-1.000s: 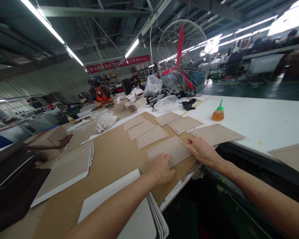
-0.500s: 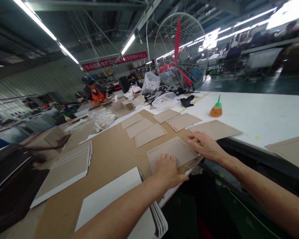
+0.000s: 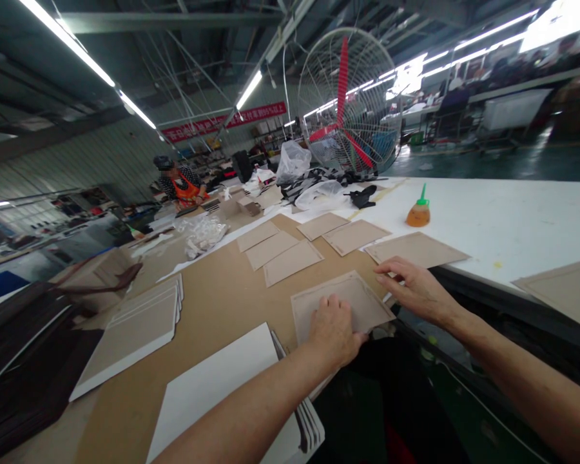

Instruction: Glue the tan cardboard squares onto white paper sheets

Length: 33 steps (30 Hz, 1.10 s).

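Observation:
A brown cardboard panel (image 3: 343,298) with a raised border lies at the near edge of the brown-covered table (image 3: 212,303), its near corner hanging over the edge. My left hand (image 3: 335,330) holds its near edge, fingers curled on top and thumb at the rim. My right hand (image 3: 412,287) hovers just beside the panel's right corner with its fingers stretched out and nothing in them.
Several more brown panels (image 3: 290,253) lie farther back, one large (image 3: 415,248). White boards (image 3: 212,393) and grey boards (image 3: 140,322) are stacked at left. An orange glue bottle (image 3: 419,211), plastic bags (image 3: 296,161) and a big fan (image 3: 350,106) stand beyond. A person (image 3: 181,183) works far off.
The panel has slid toward me and turned, now overhanging the table edge. My left hand came back with it; my right hand lifted off it and moved right.

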Motion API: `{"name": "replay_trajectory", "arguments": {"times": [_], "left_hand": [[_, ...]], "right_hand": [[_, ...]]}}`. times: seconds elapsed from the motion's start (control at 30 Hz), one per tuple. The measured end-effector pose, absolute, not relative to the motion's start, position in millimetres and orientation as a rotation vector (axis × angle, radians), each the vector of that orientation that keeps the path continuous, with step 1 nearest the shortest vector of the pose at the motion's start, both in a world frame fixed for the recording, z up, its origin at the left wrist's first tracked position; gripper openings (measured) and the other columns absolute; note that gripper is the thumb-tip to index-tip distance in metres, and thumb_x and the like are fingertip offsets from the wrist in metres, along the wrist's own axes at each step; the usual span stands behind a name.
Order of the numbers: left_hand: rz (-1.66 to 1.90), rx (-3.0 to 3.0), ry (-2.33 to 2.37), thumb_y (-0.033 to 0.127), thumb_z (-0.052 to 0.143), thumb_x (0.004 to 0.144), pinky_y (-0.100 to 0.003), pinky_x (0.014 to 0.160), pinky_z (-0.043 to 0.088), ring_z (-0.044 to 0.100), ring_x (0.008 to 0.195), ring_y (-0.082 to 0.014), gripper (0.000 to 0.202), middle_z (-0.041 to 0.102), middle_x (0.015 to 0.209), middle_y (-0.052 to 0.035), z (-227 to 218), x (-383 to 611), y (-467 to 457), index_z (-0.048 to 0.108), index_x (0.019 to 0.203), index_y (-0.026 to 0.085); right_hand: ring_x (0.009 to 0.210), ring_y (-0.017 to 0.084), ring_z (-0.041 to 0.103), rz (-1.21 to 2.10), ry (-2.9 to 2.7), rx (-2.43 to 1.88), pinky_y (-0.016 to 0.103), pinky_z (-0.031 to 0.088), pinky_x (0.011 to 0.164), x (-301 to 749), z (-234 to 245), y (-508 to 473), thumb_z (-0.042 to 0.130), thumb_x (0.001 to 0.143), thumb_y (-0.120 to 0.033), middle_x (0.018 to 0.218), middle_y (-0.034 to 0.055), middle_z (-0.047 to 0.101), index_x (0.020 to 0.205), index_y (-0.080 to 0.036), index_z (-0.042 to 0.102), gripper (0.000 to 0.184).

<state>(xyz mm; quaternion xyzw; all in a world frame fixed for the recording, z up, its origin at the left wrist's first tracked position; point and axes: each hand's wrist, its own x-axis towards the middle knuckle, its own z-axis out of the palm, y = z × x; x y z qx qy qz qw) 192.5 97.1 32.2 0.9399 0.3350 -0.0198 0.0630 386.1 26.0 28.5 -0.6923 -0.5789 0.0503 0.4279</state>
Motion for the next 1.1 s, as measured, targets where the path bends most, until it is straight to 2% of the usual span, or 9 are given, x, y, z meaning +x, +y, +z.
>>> {"name": "replay_trajectory", "arguments": {"times": [0.17, 0.3, 0.4, 0.5, 0.6, 0.73, 0.87, 1.0, 1.1], "left_hand": [[0.017, 2.826, 0.846, 0.032, 0.06, 0.081, -0.045, 0.088, 0.046, 0.053, 0.103, -0.0323, 0.023, 0.061, 0.105, -0.0168, 44.7, 192.5, 96.7, 0.064, 0.097, 0.015], [0.377, 2.724, 0.888, 0.023, 0.052, 0.084, -0.04, 0.099, 0.038, 0.052, 0.106, -0.0284, 0.011, 0.063, 0.1, -0.0125, 99.8, 177.7, 119.6, 0.063, 0.084, 0.02], [0.816, 2.486, 1.095, 0.034, 0.043, 0.091, -0.037, 0.097, 0.039, 0.053, 0.104, -0.0252, 0.023, 0.062, 0.096, -0.0078, 146.6, 148.9, 138.5, 0.058, 0.08, 0.021], [1.109, 2.159, 1.209, 0.048, 0.036, 0.092, -0.031, 0.073, 0.047, 0.058, 0.078, -0.0193, 0.036, 0.061, 0.079, -0.0024, 164.7, 112.0, 140.9, 0.055, 0.079, 0.02], [1.233, 1.719, 1.148, 0.055, 0.051, 0.083, -0.025, 0.057, 0.047, 0.057, 0.061, -0.0142, 0.036, 0.063, 0.072, 0.0005, 151.7, 79.1, 126.5, 0.058, 0.085, 0.019], [1.424, 0.927, 0.986, 0.033, 0.081, 0.062, -0.019, 0.056, 0.048, 0.059, 0.061, -0.0091, 0.029, 0.068, 0.072, 0.0044, 126.0, 48.1, 98.2, 0.062, 0.078, 0.02], [1.564, 0.676, 1.001, 0.021, 0.078, 0.068, -0.018, 0.064, 0.054, 0.065, 0.069, -0.0079, 0.018, 0.072, 0.08, 0.0047, 112.8, 27.6, 74.7, 0.061, 0.076, 0.021], [1.585, 0.601, 1.027, 0.023, 0.075, 0.074, -0.017, 0.064, 0.054, 0.066, 0.07, -0.007, 0.018, 0.071, 0.083, 0.0064, 98.2, 15.7, 59.4, 0.058, 0.08, 0.024], [1.611, 0.596, 1.02, 0.026, 0.077, 0.073, -0.017, 0.064, 0.053, 0.067, 0.076, -0.0081, 0.021, 0.071, 0.088, 0.0071, 88.6, 15.6, 49.3, 0.057, 0.081, 0.025]], "right_hand": [[0.087, 0.022, 0.061, 0.073, -1.391, -1.615, 0.033, 0.049, 0.076, 373.6, 49.6, 4.6, 0.049, 0.09, -0.039, 0.105, 0.0071, 0.064, 0.097, -0.022, 0.066, 0.024], [0.101, 0.025, 0.059, -0.044, -1.173, -1.492, 0.033, 0.049, 0.081, 358.4, 64.6, -15.4, 0.052, 0.093, -0.041, 0.117, 0.0071, 0.061, 0.109, -0.025, 0.064, 0.026], [0.089, 0.024, 0.059, -0.043, -1.054, -1.466, 0.031, 0.047, 0.073, 346.3, 67.4, -22.7, 0.053, 0.093, -0.046, 0.098, 0.0039, 0.065, 0.096, -0.028, 0.067, 0.023], [0.066, 0.02, 0.054, 0.148, -1.053, -1.47, 0.029, 0.043, 0.059, 329.9, 62.0, -15.7, 0.052, 0.091, -0.055, 0.069, 0.0006, 0.057, 0.073, -0.026, 0.062, 0.035], [0.066, 0.02, 0.055, 0.311, -1.055, -1.372, 0.028, 0.045, 0.059, 305.3, 54.2, 2.2, 0.057, 0.087, -0.056, 0.07, 0.0005, 0.058, 0.075, -0.025, 0.063, 0.035], [0.069, 0.019, 0.059, 0.437, -0.968, -1.205, 0.027, 0.05, 0.062, 264.8, 46.9, 21.8, 0.064, 0.083, -0.054, 0.079, 0.0015, 0.064, 0.099, -0.023, 0.067, 0.035], [0.063, 0.017, 0.057, 0.59, -0.892, -1.127, 0.024, 0.05, 0.055, 229.9, 44.1, 25.0, 0.064, 0.085, -0.054, 0.074, 0.001, 0.064, 0.102, -0.024, 0.068, 0.035], [0.071, 0.018, 0.059, 0.63, -0.99, -1.067, 0.025, 0.052, 0.064, 206.3, 49.5, 21.6, 0.063, 0.087, -0.049, 0.085, 0.0027, 0.066, 0.103, -0.025, 0.07, 0.029], [0.067, 0.018, 0.058, 0.541, -0.987, -1.081, 0.027, 0.053, 0.063, 195.6, 54.0, 21.9, 0.064, 0.087, -0.048, 0.082, 0.0029, 0.064, 0.1, -0.025, 0.071, 0.028]]}}
